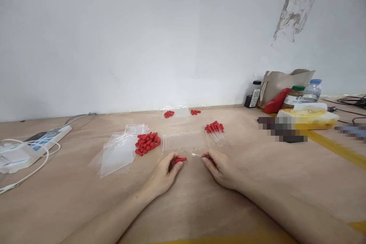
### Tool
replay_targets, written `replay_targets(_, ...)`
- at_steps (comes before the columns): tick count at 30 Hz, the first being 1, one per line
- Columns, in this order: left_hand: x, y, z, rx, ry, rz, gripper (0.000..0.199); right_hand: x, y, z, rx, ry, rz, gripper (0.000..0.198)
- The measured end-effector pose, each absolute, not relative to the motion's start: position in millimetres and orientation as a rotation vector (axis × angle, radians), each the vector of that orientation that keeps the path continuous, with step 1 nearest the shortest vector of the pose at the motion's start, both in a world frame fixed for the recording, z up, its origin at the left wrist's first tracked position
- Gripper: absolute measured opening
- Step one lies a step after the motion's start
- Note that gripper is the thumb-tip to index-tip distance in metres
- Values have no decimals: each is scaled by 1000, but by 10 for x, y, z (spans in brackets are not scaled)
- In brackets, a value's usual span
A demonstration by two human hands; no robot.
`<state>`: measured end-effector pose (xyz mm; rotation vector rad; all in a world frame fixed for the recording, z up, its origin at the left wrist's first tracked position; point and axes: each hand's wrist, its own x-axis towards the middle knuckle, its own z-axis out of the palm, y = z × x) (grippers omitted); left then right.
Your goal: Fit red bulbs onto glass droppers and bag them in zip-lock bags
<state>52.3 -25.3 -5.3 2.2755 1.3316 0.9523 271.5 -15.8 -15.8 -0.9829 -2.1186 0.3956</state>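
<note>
Between the thumb and fingers of my left hand (166,173) is a red rubber dropper bulb (180,159), its end pointing right. My right hand (219,168) pinches a clear glass dropper tube (195,154), with one end directed left at the bulb. A small gap separates bulb and tube. Beyond my hands lies a row of clear glass tubes (183,141). A heap of red bulbs (147,143) sits left of that row. To its right, several droppers with red bulbs on them (216,131) lie side by side.
Clear zip bags (118,154) lie left of the bulb heap. Further left is a power strip (54,141) with white cables. Small groups of red bulbs (169,114) rest near the wall. At right stand a dark bottle (252,95), a grey bag (283,80), jars and a yellow tissue pack (320,118).
</note>
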Motion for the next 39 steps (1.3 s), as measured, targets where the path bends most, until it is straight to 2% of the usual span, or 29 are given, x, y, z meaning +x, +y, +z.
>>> replay_targets(12, 573, -288, -75, 2113, 1246, 963, 19, 2681, -175, -163, -962, -2217, 302, 14)
replay_targets(23, 582, -283, -104, 2192, 1083, 1135, 17, 2699, -142, -161, -855, -2284, 308, 15)
replay_targets(29, 587, -355, -26, 2333, 1010, 1010, 18, 2753, -117, -135, -801, -2343, 271, 16)
replay_targets(39, 592, -360, -41, 2507, 1007, 894, 19, 2713, -208, -134, -806, -2371, -1, 22)
